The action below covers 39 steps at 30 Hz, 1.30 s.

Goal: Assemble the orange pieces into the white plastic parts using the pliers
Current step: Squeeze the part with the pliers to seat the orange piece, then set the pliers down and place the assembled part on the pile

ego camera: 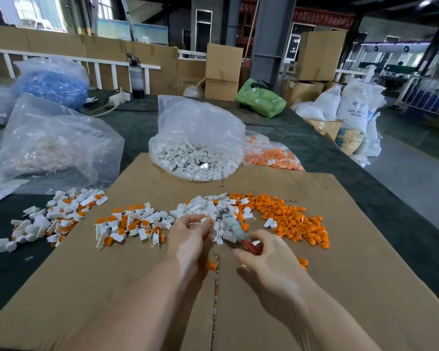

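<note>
both hands curled: left hand (188,230) pinches white part (205,220), right hand (261,252) holds pliers (235,228).

Far to your right, a white woven sack (354,107) read "ABS RESIN", with "ABS" repeated smaller beneath it. On the flattened brown cardboard sheet (340,249) before you, a small upside-down print line showed near the orange pile, too blurred to read. A red banner (323,19) on the far wall bore characters you could not make out.

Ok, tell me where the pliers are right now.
In the head view the pliers are low centre on the cardboard, red handles gripped by the right hand, head pointing into the white parts beside the left hand.
</note>
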{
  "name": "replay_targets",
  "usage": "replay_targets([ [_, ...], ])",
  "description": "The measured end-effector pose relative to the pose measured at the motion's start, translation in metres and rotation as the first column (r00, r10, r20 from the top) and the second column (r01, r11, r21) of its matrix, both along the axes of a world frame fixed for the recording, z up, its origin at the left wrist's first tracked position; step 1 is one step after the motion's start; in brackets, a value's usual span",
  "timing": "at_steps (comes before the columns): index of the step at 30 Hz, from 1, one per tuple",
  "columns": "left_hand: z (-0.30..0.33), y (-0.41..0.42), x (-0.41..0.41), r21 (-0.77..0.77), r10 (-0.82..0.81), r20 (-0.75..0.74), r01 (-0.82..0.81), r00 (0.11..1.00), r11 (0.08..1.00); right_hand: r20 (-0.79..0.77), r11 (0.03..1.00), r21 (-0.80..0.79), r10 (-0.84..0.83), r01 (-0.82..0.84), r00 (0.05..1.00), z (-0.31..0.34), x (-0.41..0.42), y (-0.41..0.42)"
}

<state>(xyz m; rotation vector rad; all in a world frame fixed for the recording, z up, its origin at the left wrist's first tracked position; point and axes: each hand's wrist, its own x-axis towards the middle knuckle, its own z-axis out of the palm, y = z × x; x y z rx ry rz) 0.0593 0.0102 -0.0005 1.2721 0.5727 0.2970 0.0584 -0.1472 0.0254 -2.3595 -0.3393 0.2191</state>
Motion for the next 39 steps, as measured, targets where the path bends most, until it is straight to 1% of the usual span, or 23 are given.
replay_targets([
  [1, -0.002, 0.0, -0.001, 0.094, -0.02, -0.005, 0.02, 1.0, 0.995, 0.086, 0.996, -0.062, -0.052, 0.057, 0.995, -0.005, 0.003, -0.002],
  [3, -0.007, -0.001, -0.004, 0.279, -0.094, -0.008, 0.093, 0.996, 0.956, 0.244, 0.959, -0.212, -0.137, 0.19, 0.96, -0.011, 0.008, -0.006],
  [5, -0.012, -0.004, -0.008, 0.396, -0.157, -0.022, 0.153, 0.987, 0.905, 0.347, 0.894, -0.354, -0.148, 0.275, 0.926, -0.019, 0.015, -0.012],
  [7, -0.015, -0.005, -0.009, 0.434, -0.183, -0.034, 0.179, 0.983, 0.883, 0.403, 0.836, -0.448, -0.126, 0.315, 0.907, -0.026, 0.021, -0.018],
  [10, -0.018, -0.006, -0.01, 0.476, -0.23, -0.045, 0.223, 0.972, 0.851, 0.451, 0.766, -0.533, -0.102, 0.359, 0.887, -0.037, 0.026, -0.026],
  [14, -0.023, -0.004, -0.009, 0.571, -0.236, -0.046, 0.22, 0.971, 0.791, 0.487, 0.683, -0.602, -0.095, 0.413, 0.868, -0.042, 0.024, -0.023],
  [15, -0.024, -0.005, -0.008, 0.577, -0.241, -0.043, 0.221, 0.97, 0.786, 0.528, 0.703, -0.569, -0.087, 0.428, 0.845, -0.04, 0.022, -0.02],
  [17, -0.024, -0.006, -0.008, 0.59, -0.262, -0.034, 0.231, 0.964, 0.773, 0.673, 0.807, -0.425, -0.021, 0.411, 0.739, -0.039, 0.021, -0.011],
  [18, -0.024, -0.006, -0.008, 0.598, -0.271, -0.03, 0.235, 0.962, 0.766, 0.733, 0.869, -0.347, 0.016, 0.354, 0.68, -0.039, 0.019, -0.005],
  [19, -0.023, -0.006, -0.008, 0.616, -0.28, -0.027, 0.236, 0.96, 0.752, 0.754, 0.922, -0.289, 0.054, 0.257, 0.654, -0.041, 0.016, 0.002],
  [21, -0.021, -0.006, -0.008, 0.676, -0.298, -0.025, 0.236, 0.954, 0.698, 0.742, 0.975, -0.213, 0.124, 0.057, 0.659, -0.042, 0.01, 0.015],
  [22, -0.021, -0.006, -0.009, 0.685, -0.305, -0.023, 0.237, 0.952, 0.688, 0.73, 0.984, -0.178, 0.137, -0.007, 0.669, -0.044, 0.009, 0.019],
  [23, -0.021, -0.006, -0.01, 0.672, -0.308, -0.022, 0.242, 0.951, 0.7, 0.719, 0.989, -0.144, 0.135, -0.044, 0.682, -0.045, 0.009, 0.022],
  [25, -0.019, -0.004, -0.014, 0.616, -0.323, -0.02, 0.266, 0.946, 0.742, 0.704, 0.996, -0.073, 0.088, -0.052, 0.705, -0.047, 0.009, 0.024],
  [26, -0.02, -0.003, -0.016, 0.613, -0.338, -0.02, 0.279, 0.941, 0.739, 0.701, 0.998, -0.037, 0.057, -0.044, 0.711, -0.048, 0.01, 0.025],
  [29, -0.022, -0.004, -0.019, 0.685, -0.369, -0.034, 0.291, 0.929, 0.668, 0.705, 0.997, 0.024, 0.036, -0.074, 0.708, -0.049, 0.008, 0.027],
  [31, -0.021, -0.004, -0.019, 0.697, -0.344, -0.022, 0.262, 0.939, 0.668, 0.703, 0.994, 0.048, 0.035, -0.096, 0.71, -0.05, 0.007, 0.026],
  [34, -0.022, -0.005, -0.018, 0.706, -0.31, -0.01, 0.227, 0.951, 0.671, 0.671, 0.993, 0.109, -0.04, -0.045, 0.74, -0.049, 0.006, 0.025],
  [36, -0.022, -0.005, -0.018, 0.705, -0.31, -0.007, 0.225, 0.951, 0.672, 0.667, 0.993, 0.116, -0.05, -0.038, 0.743, -0.048, 0.005, 0.024],
  [39, -0.022, -0.006, -0.018, 0.714, -0.317, -0.006, 0.226, 0.948, 0.662, 0.68, 0.992, 0.075, 0.021, -0.098, 0.733, -0.046, 0.003, 0.025],
])
